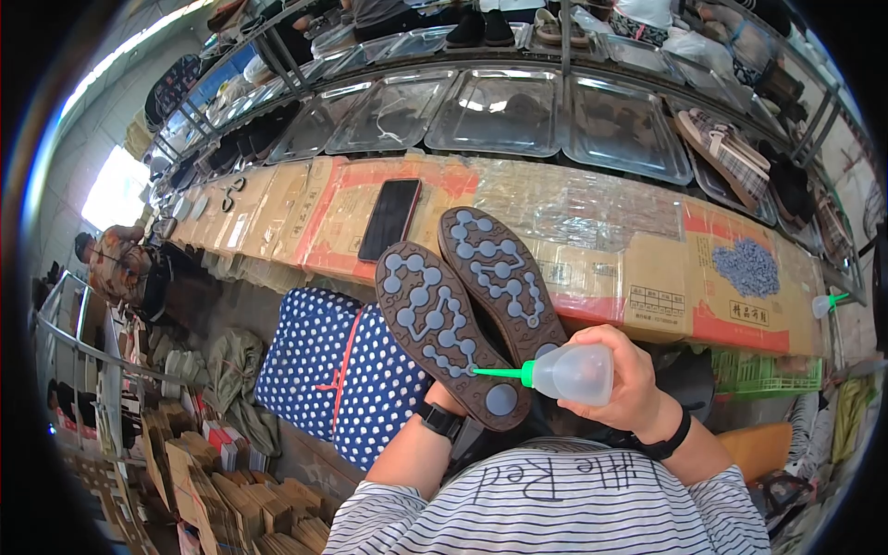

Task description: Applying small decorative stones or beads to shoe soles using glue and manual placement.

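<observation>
A worker's left hand [444, 400] props two brown shoes [467, 310] soles-up at the tabletop's [592, 222] near edge, grip closed beneath, while the right hand [629, 375] squeezes a green-nozzled glue bottle [564, 372] against one sole

Striped white-grey shirt [555, 504], short sleeves; black band on each wrist.

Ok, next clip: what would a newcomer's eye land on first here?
Two brown shoe soles with grey-blue knobbed tread, held sole-up at centre from below by the left hand, which is mostly hidden behind them. Just right of them, the right hand grips a clear squeeze bottle whose green nozzle touches the nearer sole. Behind lie a black phone on a taped cardboard bench, with metal trays beyond.
</observation>
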A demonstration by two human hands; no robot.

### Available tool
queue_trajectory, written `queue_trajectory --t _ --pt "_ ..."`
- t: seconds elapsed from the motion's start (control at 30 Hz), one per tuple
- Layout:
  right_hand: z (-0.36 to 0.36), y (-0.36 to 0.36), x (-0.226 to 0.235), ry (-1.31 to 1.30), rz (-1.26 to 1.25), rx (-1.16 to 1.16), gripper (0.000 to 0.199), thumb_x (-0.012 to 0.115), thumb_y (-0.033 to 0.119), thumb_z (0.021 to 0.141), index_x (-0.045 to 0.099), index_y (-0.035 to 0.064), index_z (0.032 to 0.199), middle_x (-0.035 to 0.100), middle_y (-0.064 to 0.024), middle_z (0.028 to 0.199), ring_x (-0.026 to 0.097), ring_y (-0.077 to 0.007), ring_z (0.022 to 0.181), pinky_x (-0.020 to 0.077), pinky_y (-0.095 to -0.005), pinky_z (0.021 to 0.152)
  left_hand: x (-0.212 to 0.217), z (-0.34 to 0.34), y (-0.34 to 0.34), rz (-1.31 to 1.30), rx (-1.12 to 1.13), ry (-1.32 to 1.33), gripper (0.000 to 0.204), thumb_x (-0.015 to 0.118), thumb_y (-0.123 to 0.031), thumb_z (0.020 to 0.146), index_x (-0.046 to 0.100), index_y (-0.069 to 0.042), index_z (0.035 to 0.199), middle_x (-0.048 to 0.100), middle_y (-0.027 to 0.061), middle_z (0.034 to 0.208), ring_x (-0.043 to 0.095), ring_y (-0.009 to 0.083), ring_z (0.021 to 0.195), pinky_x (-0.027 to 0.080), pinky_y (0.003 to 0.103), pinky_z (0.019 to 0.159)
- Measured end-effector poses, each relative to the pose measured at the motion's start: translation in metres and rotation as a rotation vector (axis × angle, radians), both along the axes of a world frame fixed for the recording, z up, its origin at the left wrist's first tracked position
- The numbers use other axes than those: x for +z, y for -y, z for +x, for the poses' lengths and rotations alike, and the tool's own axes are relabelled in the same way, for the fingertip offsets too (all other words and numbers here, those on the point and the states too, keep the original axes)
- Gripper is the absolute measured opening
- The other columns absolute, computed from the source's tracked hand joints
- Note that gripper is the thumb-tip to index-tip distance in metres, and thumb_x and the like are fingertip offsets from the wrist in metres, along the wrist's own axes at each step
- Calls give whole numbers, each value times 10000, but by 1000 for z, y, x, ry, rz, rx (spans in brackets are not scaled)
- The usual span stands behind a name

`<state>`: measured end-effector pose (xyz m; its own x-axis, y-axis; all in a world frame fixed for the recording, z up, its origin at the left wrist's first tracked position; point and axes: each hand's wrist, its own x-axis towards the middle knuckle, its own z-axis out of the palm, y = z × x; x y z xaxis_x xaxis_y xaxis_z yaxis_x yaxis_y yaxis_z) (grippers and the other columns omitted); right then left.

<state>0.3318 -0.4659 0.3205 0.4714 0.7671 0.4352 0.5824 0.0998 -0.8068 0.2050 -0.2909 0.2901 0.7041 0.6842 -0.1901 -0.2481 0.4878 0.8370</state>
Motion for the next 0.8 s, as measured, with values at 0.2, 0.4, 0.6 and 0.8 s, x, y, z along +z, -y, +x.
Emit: queue_trajectory --t 0.2,0.4,0.6,0.8 --pt "3 -2 -9 -599 22 98 704 877 102 693 481 42 1273 617 -65 1116 610 -145 1012 504 -311 888 -1 -3 -1 2 -28 5 383 495 -130 971 492 -43 1344 598 136 1242 610 275 1097 495 410 974" --pt "55 18 -15 -574 250 -302 676 788 78 774 401 50 1328 567 -85 1184 582 -194 1089 474 -336 936 -7 -10 3 -16 -168 42 382 498 -132 970 494 -43 1341 599 136 1239 611 274 1095 496 409 972" --pt "95 59 -39 227 -181 -754 709 803 109 719 426 38 1315 547 -198 1190 519 -371 1140 434 -428 968 -25 -25 -8 -45 -392 120 382 501 -133 968 497 -43 1339 601 136 1237 612 274 1092 497 408 969" --pt "132 111 -32 320 -98 -977 133 728 83 780 693 74 909 604 -89 983 547 -286 1033 425 -419 893 -58 -64 -20 -60 -478 153 381 505 -134 967 499 -42 1336 602 136 1234 613 273 1089 498 407 967"
